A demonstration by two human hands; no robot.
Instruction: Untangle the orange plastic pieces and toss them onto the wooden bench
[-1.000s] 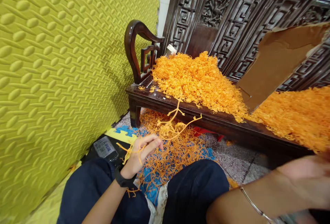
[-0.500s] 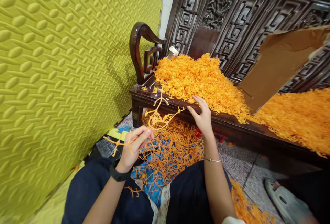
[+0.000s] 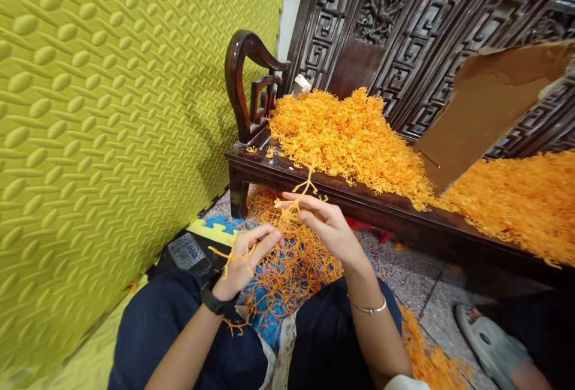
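Observation:
My left hand [image 3: 245, 261], with a black band on its wrist, is closed around an orange branched plastic sprue [image 3: 308, 185]. One end of the stem sticks out behind the knuckles. My right hand [image 3: 330, 228], wearing a thin bangle, reaches across the front branches with its fingers bent around them. Small pieces on the sprue are partly hidden by those fingers. Beneath both hands lies a tangle of bare orange stems [image 3: 287, 282] over blue material. Beyond them, a heap of small orange plastic pieces [image 3: 336, 132] covers the dark wooden bench [image 3: 287, 168].
A torn cardboard sheet [image 3: 485, 108] stands between the heap and another orange pile [image 3: 521, 204]. Yellow embossed padding [image 3: 112, 108] lines the left side. Another person's sandalled foot [image 3: 494, 342] is at lower right. A white-capped container [image 3: 302, 85] sits behind the heap.
My right hand has moved left and down from the bench edge onto the sprue's branches. My left hand has shifted slightly right, still holding the stem.

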